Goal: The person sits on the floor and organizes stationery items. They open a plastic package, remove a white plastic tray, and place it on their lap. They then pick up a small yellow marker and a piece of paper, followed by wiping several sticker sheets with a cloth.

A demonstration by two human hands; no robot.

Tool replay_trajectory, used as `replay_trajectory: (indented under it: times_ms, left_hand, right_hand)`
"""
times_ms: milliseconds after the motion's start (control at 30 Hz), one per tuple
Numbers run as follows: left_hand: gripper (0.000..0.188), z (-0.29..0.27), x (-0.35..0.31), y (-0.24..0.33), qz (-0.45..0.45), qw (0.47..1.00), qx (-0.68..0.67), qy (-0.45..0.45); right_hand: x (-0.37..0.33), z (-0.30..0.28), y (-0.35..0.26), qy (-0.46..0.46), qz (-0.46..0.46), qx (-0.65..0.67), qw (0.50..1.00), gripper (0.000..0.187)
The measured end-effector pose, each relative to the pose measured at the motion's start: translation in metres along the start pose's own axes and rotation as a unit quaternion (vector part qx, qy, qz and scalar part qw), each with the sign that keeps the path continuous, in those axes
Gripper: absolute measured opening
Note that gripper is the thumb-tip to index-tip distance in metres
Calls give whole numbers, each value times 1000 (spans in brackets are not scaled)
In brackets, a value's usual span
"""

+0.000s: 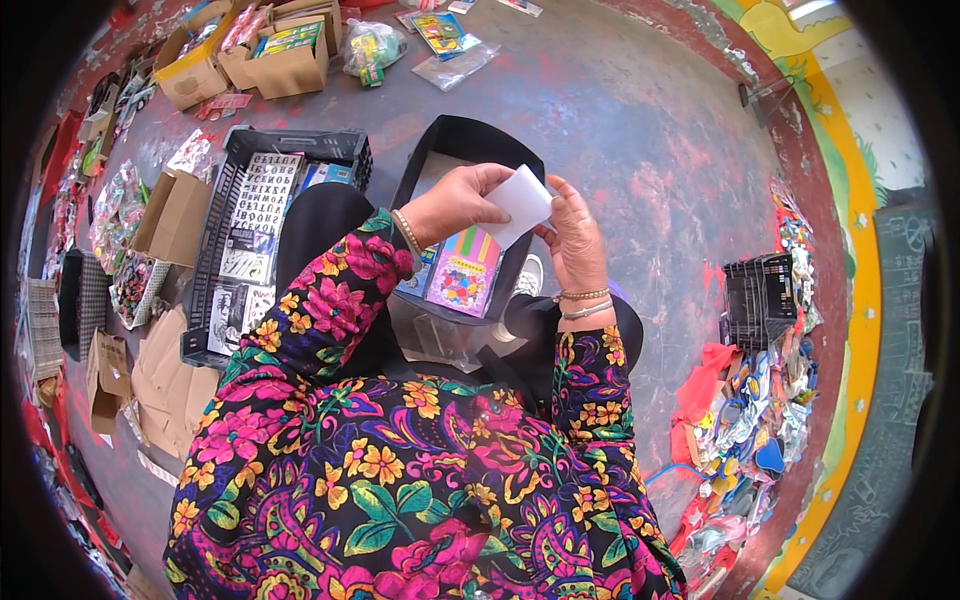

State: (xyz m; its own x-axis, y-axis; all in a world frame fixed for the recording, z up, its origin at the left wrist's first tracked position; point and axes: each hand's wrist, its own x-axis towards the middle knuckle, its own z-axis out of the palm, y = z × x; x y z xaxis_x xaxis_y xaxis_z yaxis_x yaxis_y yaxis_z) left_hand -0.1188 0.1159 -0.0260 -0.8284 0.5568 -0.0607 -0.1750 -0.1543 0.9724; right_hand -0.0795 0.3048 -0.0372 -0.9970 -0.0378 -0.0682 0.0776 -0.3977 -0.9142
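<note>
My left hand (pixel 455 205) pinches a small white piece of paper or card (pixel 521 203) between thumb and fingers, near its left edge. At the opposite edge, my right hand (pixel 578 238) has its thumb and fingertips curled against the same white piece. Below them, between my knees, is a black open-topped box (pixel 470 137). A colourful pack with a pink and flowery front (pixel 465 278) lies in its near part, beside a blue item (pixel 415 281). My hands and the white piece hide part of the box's inside.
A black plastic crate (pixel 205 290) with letter sheets (pixel 268 195) stands to the left. Cardboard boxes (pixel 290 70) and plastic-bagged goods (pixel 373 48) sit at the far left. Along the right wall are a small black crate (pixel 758 300) and a pile of mixed small goods (pixel 745 440).
</note>
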Motion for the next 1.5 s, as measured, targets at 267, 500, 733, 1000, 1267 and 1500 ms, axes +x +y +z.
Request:
replay_trajectory:
  times_ms: [267, 500, 733, 1000, 1267, 1500]
  left_hand:
    - [38, 1, 2, -5, -13, 990, 138, -14]
    - [37, 5, -1, 1, -85, 996, 39, 11]
    - [28, 15, -3, -5, -29, 999, -28, 17]
    - [26, 13, -2, -9, -53, 997, -52, 12]
    - [20, 16, -1, -20, 4, 984, -164, 71]
    - [19, 10, -4, -7, 21, 998, -5, 65]
  right_hand:
    - [1, -2, 6, 3, -13, -11, 1000, 34]
    - [0, 3, 2, 56, -45, 124, 990, 33]
    - [1, 5, 5, 129, -87, 122, 980, 34]
    - [2, 7, 9, 147, -111, 85, 979, 32]
    - [3, 7, 8, 87, -100, 47, 990, 30]
    - [-2, -6, -14, 1, -75, -107, 991, 27]
